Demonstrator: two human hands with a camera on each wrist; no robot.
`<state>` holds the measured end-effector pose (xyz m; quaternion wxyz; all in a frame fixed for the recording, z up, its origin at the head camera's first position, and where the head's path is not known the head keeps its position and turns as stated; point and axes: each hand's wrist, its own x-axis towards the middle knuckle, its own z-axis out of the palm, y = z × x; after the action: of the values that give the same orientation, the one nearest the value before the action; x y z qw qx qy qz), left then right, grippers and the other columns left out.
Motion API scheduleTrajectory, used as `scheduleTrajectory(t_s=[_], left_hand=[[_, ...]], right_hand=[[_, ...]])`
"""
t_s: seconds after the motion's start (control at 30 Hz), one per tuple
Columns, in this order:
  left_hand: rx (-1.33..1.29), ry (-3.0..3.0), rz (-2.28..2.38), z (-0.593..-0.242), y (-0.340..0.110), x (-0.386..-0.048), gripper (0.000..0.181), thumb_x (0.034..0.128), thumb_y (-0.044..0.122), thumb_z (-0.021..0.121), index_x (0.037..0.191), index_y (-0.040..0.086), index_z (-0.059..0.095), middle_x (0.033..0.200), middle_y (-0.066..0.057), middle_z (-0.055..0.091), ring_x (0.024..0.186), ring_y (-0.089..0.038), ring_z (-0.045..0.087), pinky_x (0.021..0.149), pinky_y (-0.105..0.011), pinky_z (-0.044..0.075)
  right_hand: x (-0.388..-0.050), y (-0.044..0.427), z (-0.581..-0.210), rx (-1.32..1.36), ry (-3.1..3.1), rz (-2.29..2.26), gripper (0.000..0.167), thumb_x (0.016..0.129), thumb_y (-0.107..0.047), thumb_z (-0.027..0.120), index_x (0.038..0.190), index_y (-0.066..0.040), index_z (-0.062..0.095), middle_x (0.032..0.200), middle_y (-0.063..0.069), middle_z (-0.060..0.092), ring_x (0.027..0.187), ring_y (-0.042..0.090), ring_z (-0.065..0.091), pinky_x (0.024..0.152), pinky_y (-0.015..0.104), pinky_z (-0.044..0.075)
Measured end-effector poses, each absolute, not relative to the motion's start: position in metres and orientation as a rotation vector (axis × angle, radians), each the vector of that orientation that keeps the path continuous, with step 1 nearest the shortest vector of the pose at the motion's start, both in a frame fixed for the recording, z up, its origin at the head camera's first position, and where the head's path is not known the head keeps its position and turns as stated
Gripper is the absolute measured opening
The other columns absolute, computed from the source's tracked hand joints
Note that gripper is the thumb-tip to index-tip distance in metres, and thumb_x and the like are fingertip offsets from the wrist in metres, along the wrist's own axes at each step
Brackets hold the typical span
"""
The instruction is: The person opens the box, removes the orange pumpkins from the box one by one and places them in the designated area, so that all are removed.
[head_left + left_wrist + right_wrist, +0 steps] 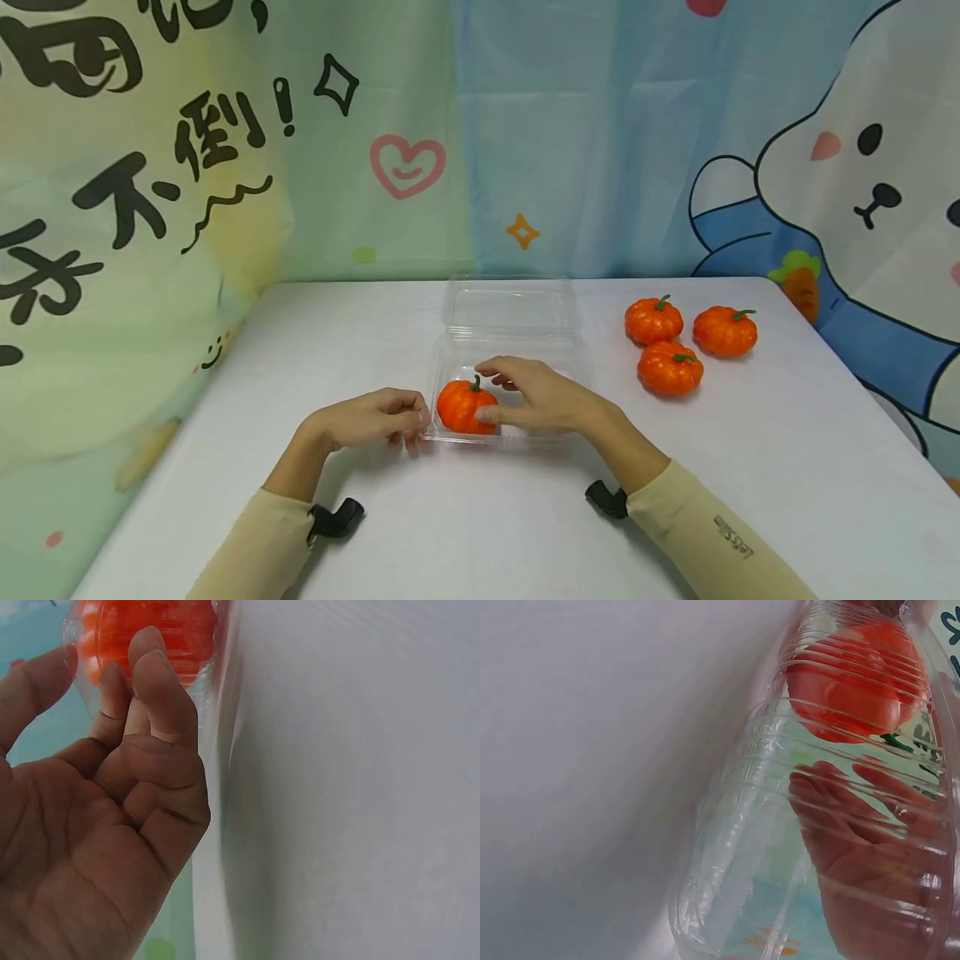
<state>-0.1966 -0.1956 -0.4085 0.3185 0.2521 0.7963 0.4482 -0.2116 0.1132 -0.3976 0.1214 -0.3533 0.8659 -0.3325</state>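
A clear plastic clamshell box (pixel 517 358) lies with its lid raised at the back of the table's middle. One small orange pumpkin (pixel 461 407) with a green stem sits in its front left corner. My left hand (pixel 386 419) is at the box's left front corner; in the left wrist view its thumb and bent fingers (pixel 161 697) hold the rim. My right hand (pixel 536 396) reaches into the box just right of the pumpkin, fingers spread and loosely bent. Through the box wall in the right wrist view, a gap shows between the fingertips and the pumpkin (pixel 855 682).
To the right of the box, three more orange pumpkins stand grouped on the white table (pixel 765 467): a rear one (pixel 652 321), a front one (pixel 670 369) and a right one (pixel 724 331). A printed cloth backdrop (pixel 585 150) hangs behind the table.
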Motion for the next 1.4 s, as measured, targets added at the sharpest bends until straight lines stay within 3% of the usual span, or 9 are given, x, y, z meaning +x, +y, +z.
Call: scheduleTrajectory(t_s=[0.47, 0.67, 1.2, 1.4], left_hand=[[0.655, 2.068, 1.206, -0.41, -0.199, -0.193, 0.025, 0.105, 0.028, 0.054, 0.103, 0.005, 0.062, 0.089, -0.013, 0.068, 0.08, -0.023, 0.06, 0.071, -0.029, 0.047], [0.653, 2.065, 1.202, -0.411, -0.198, -0.193, 0.024, 0.1053, 0.026, 0.053, 0.103, 0.004, 0.063, 0.09, -0.015, 0.069, 0.079, -0.024, 0.059, 0.07, -0.029, 0.047], [0.675, 2.06, 1.207, -0.407, -0.196, -0.195, 0.023, 0.1054, 0.026, 0.053, 0.103, 0.005, 0.063, 0.093, -0.017, 0.069, 0.081, -0.025, 0.063, 0.069, -0.029, 0.048], [0.672, 2.06, 1.2, -0.405, -0.194, -0.195, 0.023, 0.1053, 0.026, 0.053, 0.103, 0.005, 0.062, 0.092, -0.016, 0.069, 0.081, -0.025, 0.062, 0.07, -0.029, 0.048]], right_hand=[[-0.208, 0.1, -0.402, -1.069, 2.481, -0.947, 0.062, 0.095, -0.048, 0.07, 0.142, -0.012, 0.052, 0.135, 0.003, 0.064, 0.122, 0.018, 0.063, 0.103, 0.036, 0.052], [-0.207, 0.1, -0.405, -1.088, 2.423, -1.024, 0.056, 0.095, -0.043, 0.072, 0.139, -0.012, 0.055, 0.134, 0.001, 0.063, 0.123, 0.019, 0.062, 0.099, 0.03, 0.054], [-0.205, 0.112, -0.398, -1.112, 2.492, -1.078, 0.066, 0.092, -0.033, 0.077, 0.149, -0.018, 0.048, 0.14, 0.002, 0.052, 0.126, 0.019, 0.056, 0.097, 0.035, 0.055], [-0.206, 0.119, -0.394, -1.201, 2.555, -1.105, 0.067, 0.089, -0.02, 0.08, 0.149, -0.017, 0.051, 0.145, 0.002, 0.048, 0.133, 0.02, 0.053, 0.101, 0.036, 0.053]])
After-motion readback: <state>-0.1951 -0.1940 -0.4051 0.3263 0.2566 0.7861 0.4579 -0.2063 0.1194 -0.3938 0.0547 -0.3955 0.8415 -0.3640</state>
